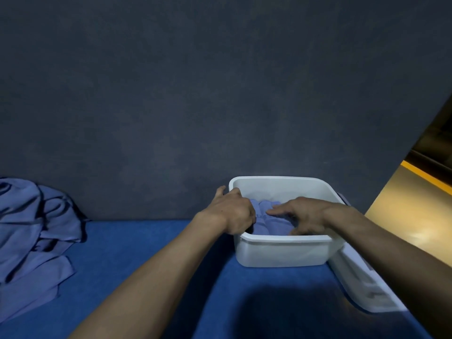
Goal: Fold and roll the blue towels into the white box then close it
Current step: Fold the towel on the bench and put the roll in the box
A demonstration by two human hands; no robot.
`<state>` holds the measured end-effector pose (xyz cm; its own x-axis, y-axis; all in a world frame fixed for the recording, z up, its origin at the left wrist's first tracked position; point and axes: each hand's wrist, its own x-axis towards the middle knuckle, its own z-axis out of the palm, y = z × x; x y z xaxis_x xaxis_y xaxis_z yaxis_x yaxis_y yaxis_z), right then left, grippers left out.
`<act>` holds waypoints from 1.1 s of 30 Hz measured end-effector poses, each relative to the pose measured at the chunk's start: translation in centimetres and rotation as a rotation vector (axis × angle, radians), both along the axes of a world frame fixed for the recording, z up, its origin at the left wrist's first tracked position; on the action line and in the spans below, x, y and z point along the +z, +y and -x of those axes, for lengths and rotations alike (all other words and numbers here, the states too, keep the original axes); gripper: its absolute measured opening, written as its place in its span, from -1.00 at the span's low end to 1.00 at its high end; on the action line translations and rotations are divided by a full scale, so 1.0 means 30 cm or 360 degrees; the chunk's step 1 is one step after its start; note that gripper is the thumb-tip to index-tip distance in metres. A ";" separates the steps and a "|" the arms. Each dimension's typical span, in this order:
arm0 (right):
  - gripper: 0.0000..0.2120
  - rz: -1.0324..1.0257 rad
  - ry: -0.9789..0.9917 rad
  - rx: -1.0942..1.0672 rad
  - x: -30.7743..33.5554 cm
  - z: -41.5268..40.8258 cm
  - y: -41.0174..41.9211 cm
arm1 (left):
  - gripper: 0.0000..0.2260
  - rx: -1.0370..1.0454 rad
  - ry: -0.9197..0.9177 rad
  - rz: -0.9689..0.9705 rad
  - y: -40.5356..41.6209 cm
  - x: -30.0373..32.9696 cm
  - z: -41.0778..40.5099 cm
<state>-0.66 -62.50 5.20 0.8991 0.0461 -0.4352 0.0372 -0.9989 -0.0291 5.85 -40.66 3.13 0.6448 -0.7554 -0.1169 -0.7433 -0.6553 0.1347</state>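
pile of loose blue towels [34, 231] at 9 o'clock, crumpled, well apart from the box, on the blue tabletop [137, 243]. not yet folded or rolled, so task looks partway only.

left hand [234, 210] at approx 6 o'clock of frame centre, sits at the left wall of the white box [281, 253]. fingers curled down inside the rim, against the rolled towels [266, 216]; thumb pokes out past the rim on the far side. looks like it grips or tucks a roll at the left edge, but whether it pinches cloth or just presses: cannot tell for sure.

rolled towels lie side by side in the box bottom, near half; far half shows bare white floor.

right hand [303, 214] at 5 o'clock, fingers spread & fairly straight, laid flat on top of the rolls, pressing, nothing grasped.

white lid [362, 285] leans against the box's right side, 4 o'clock, touching it. box not closed.

step in hand (judgement): seating a roll & packing it tight vs. its neighbours. to do well: keep right palm flat so rolls don't spring open; push w/ left toward the wall, loose end underneath; keep rolls parallel, leave far half free for the rest. risk: lifting both hands at once lets a roll unwind. then back to the 9 o'clock pile.
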 end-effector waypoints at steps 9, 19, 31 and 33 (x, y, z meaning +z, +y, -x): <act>-0.26 -0.0011 -0.0068 0.0036 -0.068 -0.019 -0.017 | -0.63 -0.0025 -0.0019 0.0087 -0.001 0.006 0.001; -0.53 -0.0255 -0.0781 0.0201 0.107 0.073 0.199 | -0.64 0.0150 -0.0267 0.0872 0.299 0.019 0.095; -0.49 -0.0804 -0.0876 0.0801 -0.120 0.166 0.961 | -0.74 0.1195 -0.0446 0.0548 1.045 -0.082 0.293; -0.50 -0.0893 -0.0807 0.0818 -0.183 0.171 1.039 | -0.73 0.1442 -0.0553 0.0392 1.154 -0.098 0.320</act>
